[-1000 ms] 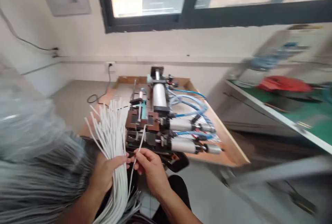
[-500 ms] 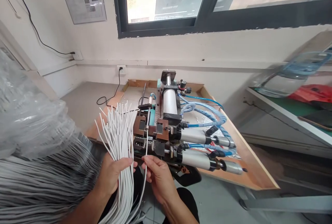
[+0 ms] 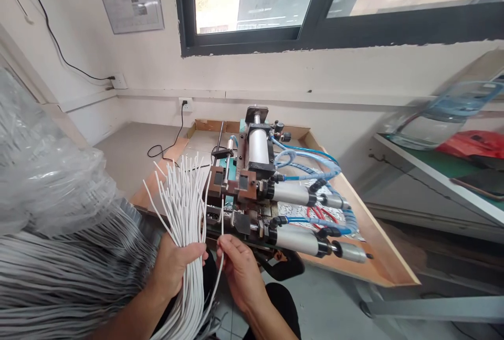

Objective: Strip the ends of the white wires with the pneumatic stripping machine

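Note:
My left hand [image 3: 175,266] is wrapped round a thick bundle of white cables [image 3: 188,208], whose loose ends fan out upward. Between the thumb and fingers of my right hand [image 3: 236,264] is one single white cable [image 3: 222,222], pinched below its upper end. That end stands upright and shows a thin reddish tip. Just behind it is a pneumatic machine [image 3: 258,156] with brown jaw blocks [image 3: 247,185] and silver cylinders [image 3: 297,240]. The cable's tip appears just in front of the jaw blocks, apart from them.
A wooden tray [image 3: 388,256] surrounds the machine, with blue air hoses [image 3: 315,164] and white scraps inside. Grey cables [image 3: 79,277] under clear plastic [image 3: 51,172] are heaped at left. On the right, a shelf [image 3: 433,164] holds a large clear bottle [image 3: 437,114] and a red bag [image 3: 472,142].
The single cable's end has come out of the machine's jaws, and its reddish tip now shows. The jaw part of the machine has shifted away from the front cylinder. Both hands keep their grips.

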Tool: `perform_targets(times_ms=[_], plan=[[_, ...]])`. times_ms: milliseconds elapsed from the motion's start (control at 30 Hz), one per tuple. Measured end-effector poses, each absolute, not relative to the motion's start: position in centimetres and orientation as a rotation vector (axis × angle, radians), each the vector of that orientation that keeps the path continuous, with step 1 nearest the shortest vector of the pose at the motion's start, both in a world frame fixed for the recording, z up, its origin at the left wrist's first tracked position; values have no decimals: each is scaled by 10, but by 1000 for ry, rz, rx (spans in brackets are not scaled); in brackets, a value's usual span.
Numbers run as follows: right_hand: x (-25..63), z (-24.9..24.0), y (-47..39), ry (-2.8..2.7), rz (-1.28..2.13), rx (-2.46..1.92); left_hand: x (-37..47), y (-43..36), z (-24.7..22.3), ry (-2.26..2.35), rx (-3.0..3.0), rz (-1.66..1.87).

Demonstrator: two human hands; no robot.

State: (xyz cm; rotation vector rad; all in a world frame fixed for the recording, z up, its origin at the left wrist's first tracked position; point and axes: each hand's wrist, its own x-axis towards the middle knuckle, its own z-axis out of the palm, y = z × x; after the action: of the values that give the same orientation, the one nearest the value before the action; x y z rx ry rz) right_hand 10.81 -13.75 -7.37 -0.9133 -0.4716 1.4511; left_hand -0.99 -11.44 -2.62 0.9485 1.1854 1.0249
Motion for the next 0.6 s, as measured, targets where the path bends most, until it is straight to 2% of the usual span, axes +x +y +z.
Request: perform_targets(times_ms=[300, 600], plan=[[103, -60, -135, -740, 1244, -1034, -11, -121, -34, 1087, 1042, 982], [109, -87, -159, -521, 1372, -1057, -18, -117, -34, 1191, 861, 1019]])
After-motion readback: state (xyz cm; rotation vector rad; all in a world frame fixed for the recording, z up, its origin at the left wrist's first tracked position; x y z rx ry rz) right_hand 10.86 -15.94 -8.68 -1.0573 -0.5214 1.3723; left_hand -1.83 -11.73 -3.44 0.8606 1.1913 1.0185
